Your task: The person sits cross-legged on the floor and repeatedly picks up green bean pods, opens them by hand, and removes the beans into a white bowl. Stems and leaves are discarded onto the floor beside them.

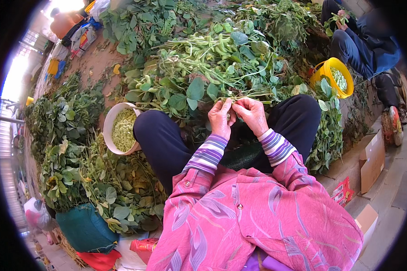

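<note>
Between my knees, my left hand (221, 117) and my right hand (251, 113) meet with fingertips pinched on a green soybean stem (254, 97). Something pale, perhaps a bean, shows under the left fingers. Beyond the hands lies a heap of soybean plants (203, 57) with green pods and leaves. A white bucket (108, 130) of shelled green beans (123, 130) stands against my left knee. At the right, past my other knee, a yellow bucket (347, 76) holds pale green beans (338, 79).
Piles of leafy plants (68, 118) lie at the left, near a green sack (86, 228). A person (363, 47) in dark clothes sits at the upper right, holding a sprig. Another person (62, 23) is at the upper left. Cardboard boxes (372, 162) stand at the right.
</note>
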`<state>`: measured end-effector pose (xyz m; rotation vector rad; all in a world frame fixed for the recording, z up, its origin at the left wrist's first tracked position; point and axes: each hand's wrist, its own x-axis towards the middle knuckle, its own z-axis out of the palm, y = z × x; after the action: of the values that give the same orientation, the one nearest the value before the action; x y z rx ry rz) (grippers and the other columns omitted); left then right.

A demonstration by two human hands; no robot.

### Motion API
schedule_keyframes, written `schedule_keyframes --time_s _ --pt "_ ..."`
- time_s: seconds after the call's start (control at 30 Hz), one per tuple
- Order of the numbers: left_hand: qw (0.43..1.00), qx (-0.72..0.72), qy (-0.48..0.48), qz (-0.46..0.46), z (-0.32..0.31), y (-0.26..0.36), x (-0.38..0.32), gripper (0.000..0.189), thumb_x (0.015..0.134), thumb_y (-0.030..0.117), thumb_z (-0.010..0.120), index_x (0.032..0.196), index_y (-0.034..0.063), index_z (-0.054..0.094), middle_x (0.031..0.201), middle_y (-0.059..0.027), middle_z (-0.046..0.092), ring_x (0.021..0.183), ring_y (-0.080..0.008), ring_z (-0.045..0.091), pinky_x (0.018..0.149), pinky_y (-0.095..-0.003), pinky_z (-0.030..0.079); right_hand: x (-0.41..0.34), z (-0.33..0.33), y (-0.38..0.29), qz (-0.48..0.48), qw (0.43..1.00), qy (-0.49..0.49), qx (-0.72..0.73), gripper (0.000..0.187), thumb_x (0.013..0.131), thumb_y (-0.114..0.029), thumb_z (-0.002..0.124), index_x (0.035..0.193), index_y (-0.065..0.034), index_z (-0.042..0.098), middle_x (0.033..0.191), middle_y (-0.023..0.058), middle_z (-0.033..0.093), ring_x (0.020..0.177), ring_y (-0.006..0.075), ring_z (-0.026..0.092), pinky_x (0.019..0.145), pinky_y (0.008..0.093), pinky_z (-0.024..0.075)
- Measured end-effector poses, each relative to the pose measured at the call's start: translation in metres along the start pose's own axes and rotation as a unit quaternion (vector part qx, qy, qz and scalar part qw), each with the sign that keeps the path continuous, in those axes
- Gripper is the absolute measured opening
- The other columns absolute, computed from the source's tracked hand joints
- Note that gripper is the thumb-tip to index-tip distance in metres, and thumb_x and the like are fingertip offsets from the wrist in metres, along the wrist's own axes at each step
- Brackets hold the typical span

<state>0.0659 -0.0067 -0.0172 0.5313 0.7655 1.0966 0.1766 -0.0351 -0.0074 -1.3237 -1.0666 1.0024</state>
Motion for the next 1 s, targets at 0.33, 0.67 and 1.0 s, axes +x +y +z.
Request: schedule_keyframes --time_s 0.33,0.67,1.0 --pt "1.0 -0.006 0.021 -0.002 -0.002 -0.004 0.009 0.012 0.084 0.014 0.064 0.075 0.0086 0.057 0.062 0.0031 0.054 0.04 -0.0031 0.04 0.034 -0.0181 0.023 -0.006 -0.017 -0.005 0.132 0.981 -0.086 0.11 0.026 0.085 -0.009 0.054 0.108 -0.0002 0.061 0.067 -0.0003 0.058 0.049 0.0025 0.044 0.043 0.0163 0.0333" --pt "0.999 0.013 0.041 -0.02 -0.005 0.0 0.009 0.012 0.083 0.013 0.065 0.073 0.0114 0.058 0.062 0.005 0.054 0.045 -0.0017 0.041 0.037 -0.0175 0.023 -0.001 -0.022 -0.002 0.163 0.966 -0.162 0.12 0.018 0.088 -0.01 0.054 0.104 -0.002 0.06 0.068 0.0013 0.056 0.043 0.0015 0.035 0.038 0.0161 0.0243" --pt "0.993 0.003 -0.048 -0.111 -0.004 0.02 0.02 0.014 0.087 0.017 0.058 0.077 0.0081 0.055 0.062 0.0013 0.047 0.043 -0.0081 0.04 0.036 -0.021 0.025 0.005 -0.024 -0.004 0.198 0.951 -0.147 0.188 0.009 0.087 -0.011 0.056 0.091 -0.0063 0.062 0.064 -0.0022 0.052 0.043 0.0001 0.031 0.037 0.0154 0.0212"
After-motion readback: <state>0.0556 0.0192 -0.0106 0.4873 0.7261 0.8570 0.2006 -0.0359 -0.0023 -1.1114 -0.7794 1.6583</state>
